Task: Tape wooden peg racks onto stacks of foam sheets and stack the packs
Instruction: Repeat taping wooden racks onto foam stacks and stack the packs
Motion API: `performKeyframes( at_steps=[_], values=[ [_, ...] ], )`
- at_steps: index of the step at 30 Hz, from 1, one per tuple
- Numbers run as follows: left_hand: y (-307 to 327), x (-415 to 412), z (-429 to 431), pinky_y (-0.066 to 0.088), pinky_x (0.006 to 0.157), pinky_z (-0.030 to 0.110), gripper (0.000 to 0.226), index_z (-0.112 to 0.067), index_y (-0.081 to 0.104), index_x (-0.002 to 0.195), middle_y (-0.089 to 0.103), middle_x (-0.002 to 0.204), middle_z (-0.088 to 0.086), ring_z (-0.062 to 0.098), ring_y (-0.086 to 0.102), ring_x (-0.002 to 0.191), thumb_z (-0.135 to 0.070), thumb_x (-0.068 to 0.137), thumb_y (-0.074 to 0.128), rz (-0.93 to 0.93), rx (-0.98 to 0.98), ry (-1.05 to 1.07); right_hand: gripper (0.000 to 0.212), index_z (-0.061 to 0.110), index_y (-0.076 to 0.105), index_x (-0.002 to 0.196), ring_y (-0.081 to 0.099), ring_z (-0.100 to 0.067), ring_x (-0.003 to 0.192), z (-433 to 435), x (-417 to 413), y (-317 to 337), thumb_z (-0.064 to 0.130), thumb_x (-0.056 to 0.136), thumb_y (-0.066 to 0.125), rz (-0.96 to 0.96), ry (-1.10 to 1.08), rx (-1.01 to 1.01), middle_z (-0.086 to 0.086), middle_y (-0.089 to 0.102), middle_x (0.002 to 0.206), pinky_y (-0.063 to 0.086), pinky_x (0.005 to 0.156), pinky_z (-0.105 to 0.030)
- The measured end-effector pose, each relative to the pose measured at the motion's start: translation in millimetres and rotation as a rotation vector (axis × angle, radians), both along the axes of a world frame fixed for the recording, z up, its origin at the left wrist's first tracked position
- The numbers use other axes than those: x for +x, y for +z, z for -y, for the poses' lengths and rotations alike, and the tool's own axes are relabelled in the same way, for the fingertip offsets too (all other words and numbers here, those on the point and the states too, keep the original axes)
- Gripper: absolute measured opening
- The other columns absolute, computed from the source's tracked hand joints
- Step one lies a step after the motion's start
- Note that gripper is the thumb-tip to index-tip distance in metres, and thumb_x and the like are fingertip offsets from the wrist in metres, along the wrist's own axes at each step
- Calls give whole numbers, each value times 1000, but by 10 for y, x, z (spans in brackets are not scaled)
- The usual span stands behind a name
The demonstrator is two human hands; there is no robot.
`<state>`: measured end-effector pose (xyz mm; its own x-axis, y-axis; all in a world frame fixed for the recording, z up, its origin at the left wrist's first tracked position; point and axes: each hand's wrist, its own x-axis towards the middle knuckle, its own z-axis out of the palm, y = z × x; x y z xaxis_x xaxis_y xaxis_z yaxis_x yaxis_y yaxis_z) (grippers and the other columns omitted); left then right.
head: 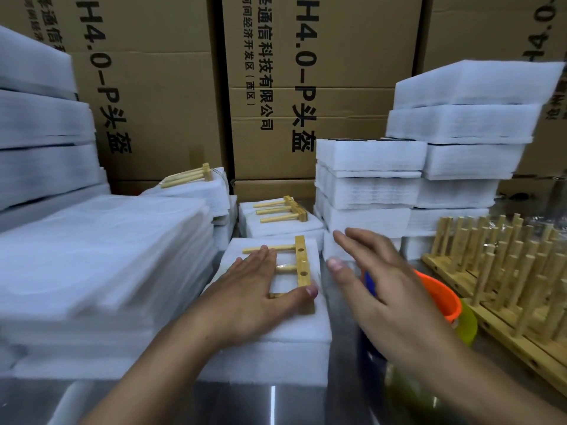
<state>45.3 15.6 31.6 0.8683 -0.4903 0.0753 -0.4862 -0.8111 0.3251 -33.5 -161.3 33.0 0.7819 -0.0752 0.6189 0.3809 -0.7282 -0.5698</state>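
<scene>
A small wooden peg rack (301, 265) lies flat on a stack of white foam sheets (276, 338) in front of me. My left hand (251, 289) rests flat on the rack's pegs, fingers straight, thumb against the bar's near end. My right hand (377, 286) hovers open just right of the stack, fingers straight, holding nothing. Behind it sit two taped packs with racks on top, one (283, 210) at centre and one (196, 176) further left.
Large foam sheets (101, 265) are piled at the left. Tall piles of foam stacks (429, 167) stand at the right. Several long wooden peg racks (503, 271) lie at the far right. An orange tape dispenser (441, 299) sits under my right hand. Cardboard boxes (306, 72) wall the back.
</scene>
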Motion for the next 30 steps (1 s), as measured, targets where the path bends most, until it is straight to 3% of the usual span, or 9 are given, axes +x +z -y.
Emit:
performKeyframes(
  at_steps=[3, 5, 7, 11, 18, 22, 24, 27, 30],
  values=[
    [-16, 20, 6, -8, 110, 18, 124, -27, -4, 151, -11, 158, -11, -1, -12, 141, -93, 47, 6, 8, 1, -3, 63, 53, 54, 118, 33, 23, 123, -185, 104, -247, 81, 63, 49, -260, 213, 646, 40, 45, 128, 23, 112, -15],
    [-20, 26, 3, -8, 109, 17, 127, -27, -4, 151, -11, 158, -11, -3, -11, 141, -95, 44, 4, 8, -4, -4, 82, 48, 54, 127, 42, 3, 130, -300, 180, -454, 86, 55, 57, -416, 313, 904, 24, 49, 137, 26, 116, -33],
    [-22, 29, -3, -9, 108, 16, 129, -28, -3, 151, -10, 158, -12, -4, -11, 140, -96, 42, 3, 12, -10, -7, 77, 39, 66, 118, 54, -11, 123, -356, 234, -594, 84, 55, 61, -532, 391, 1037, 6, 63, 127, 31, 113, -39],
    [-20, 26, -5, -9, 106, 15, 131, -29, -2, 151, -9, 158, -13, -4, -10, 140, -98, 40, 2, 19, -22, -4, 65, 31, 68, 118, 60, -13, 116, -339, 273, -651, 76, 73, 52, -587, 421, 1028, 2, 68, 119, 33, 111, -38],
    [-28, 35, 9, -9, 108, 16, 135, -26, -2, 151, -9, 158, -10, -2, -11, 141, -99, 38, 0, 25, -5, -7, 106, 35, 51, 135, 32, -3, 138, -335, 231, -592, 91, 45, 56, -602, 420, 859, 11, 43, 147, 16, 119, -35],
    [-18, 20, 6, -9, 107, 15, 128, -24, -2, 151, -9, 158, -9, -1, -9, 142, -91, 43, 1, 36, 0, -8, 64, 65, 62, 94, 15, 3, 142, -340, 191, -474, 98, 41, 46, -613, 348, 767, 21, 24, 154, 7, 121, -36],
    [-11, 10, 6, -9, 106, 15, 127, -24, -2, 151, -8, 159, -8, -1, -9, 142, -90, 43, 1, 38, -4, -6, 76, 65, 60, 101, 13, 4, 141, -316, 178, -461, 101, 37, 41, -575, 319, 705, 24, 20, 154, 3, 121, -34],
    [4, -5, 10, -9, 106, 15, 128, -23, -1, 152, -7, 159, -8, 0, -8, 142, -90, 43, 2, 40, -1, -4, 115, 47, 24, 146, 7, 10, 133, -314, 170, -508, 99, 44, 34, -536, 260, 662, 26, 12, 154, -1, 112, -23],
    [20, -15, 13, -9, 106, 15, 127, -22, -1, 152, -8, 159, -7, 0, -8, 143, -88, 43, 3, 32, 5, -6, 108, 54, -2, 144, 9, 12, 127, -337, 135, -489, 93, 52, 39, -595, 293, 607, 27, 11, 153, 4, 105, -19]
  ],
)
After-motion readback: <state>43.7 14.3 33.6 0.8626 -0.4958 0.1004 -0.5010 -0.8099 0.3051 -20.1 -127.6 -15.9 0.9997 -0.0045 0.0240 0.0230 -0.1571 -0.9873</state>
